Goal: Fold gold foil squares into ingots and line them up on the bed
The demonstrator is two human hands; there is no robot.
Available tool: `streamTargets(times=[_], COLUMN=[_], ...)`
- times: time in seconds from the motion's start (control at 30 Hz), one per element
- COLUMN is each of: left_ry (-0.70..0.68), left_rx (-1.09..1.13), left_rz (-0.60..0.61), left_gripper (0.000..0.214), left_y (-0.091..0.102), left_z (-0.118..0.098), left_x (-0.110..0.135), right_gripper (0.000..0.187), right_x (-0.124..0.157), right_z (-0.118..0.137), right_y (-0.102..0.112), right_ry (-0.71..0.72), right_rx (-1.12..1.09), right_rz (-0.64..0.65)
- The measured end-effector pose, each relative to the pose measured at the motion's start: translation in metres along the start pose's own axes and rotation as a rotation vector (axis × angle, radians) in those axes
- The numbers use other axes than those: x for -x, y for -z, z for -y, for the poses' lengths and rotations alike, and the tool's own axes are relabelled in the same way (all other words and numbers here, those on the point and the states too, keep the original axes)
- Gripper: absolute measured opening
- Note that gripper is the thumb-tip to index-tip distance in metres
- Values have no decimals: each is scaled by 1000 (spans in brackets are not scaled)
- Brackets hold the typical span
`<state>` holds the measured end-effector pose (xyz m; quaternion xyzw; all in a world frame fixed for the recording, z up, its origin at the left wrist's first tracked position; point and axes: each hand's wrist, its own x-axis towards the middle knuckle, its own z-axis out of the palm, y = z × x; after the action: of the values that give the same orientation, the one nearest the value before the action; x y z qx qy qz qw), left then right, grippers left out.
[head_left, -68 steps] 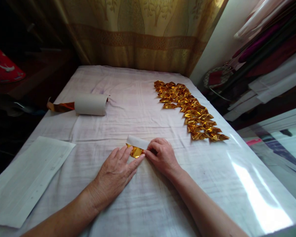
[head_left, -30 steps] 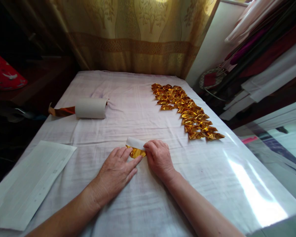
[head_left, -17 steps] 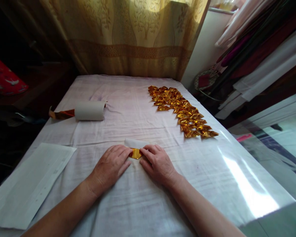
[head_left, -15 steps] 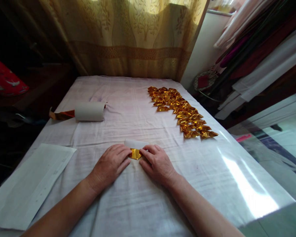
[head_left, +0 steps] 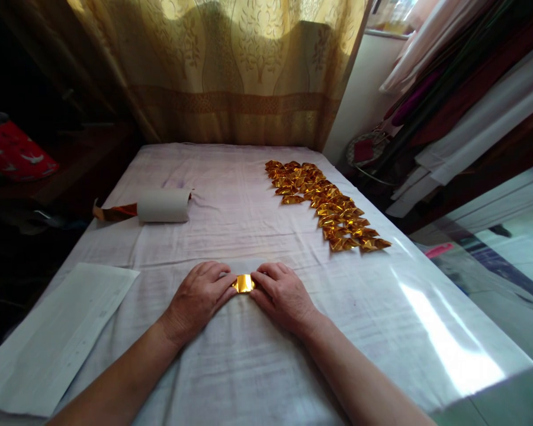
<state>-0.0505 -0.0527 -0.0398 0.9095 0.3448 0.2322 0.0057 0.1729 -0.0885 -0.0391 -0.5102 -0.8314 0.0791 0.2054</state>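
Between my two hands is a small piece of shiny gold foil paper [head_left: 244,283], folded, its middle showing and both ends covered by fingers. My left hand [head_left: 201,294] pinches its left end between thumb and fingers. At the right end, my right hand [head_left: 281,297] grips it the same way. A pale strip of paper [head_left: 243,264] lies flat just behind the foil, partly hidden by my fingers. Farther back on the right, several folded gold foil pieces [head_left: 333,204] stand in overlapping rows.
A bed-like surface with a white cloth [head_left: 231,367] lies beneath everything. To the left are a grey-white roll [head_left: 163,205] with brown-gold foil at its end and a sheet of white paper [head_left: 62,331]. A gold curtain [head_left: 249,71] hangs behind; clothes [head_left: 462,118] hang at right.
The foil between my hands has tilted and now catches brighter light. My fingers have closed in a little at its ends. The whole view has shifted slightly downward.
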Motion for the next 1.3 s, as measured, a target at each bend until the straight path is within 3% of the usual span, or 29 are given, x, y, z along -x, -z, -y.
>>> streamTargets(times=[0.4,0.7,0.9,1.0,1.3], left_ry=[22,170,237,261,237], left_rx=[10,78,42,7,3], left_rz=[67,138,91,74,50], left_gripper=[27,25,16,14,16], left_y=[-1,-1,-4,-7,-14], left_z=[-4,-9,-10,-11,-8], left_x=[-2,-3,-4,-2,1], right_gripper=[18,19,16,6,6], right_x=[-2,-6,-17,-18,-14], right_z=[-8,-12,-8,-7,-8], right_y=[-5,-10,-8,-9,-21], right_ry=[-21,-95,-193,-232,-211], right_rx=[-95,-113,-2,-2,29], right_rz=[-70,-71,13,-14,-134])
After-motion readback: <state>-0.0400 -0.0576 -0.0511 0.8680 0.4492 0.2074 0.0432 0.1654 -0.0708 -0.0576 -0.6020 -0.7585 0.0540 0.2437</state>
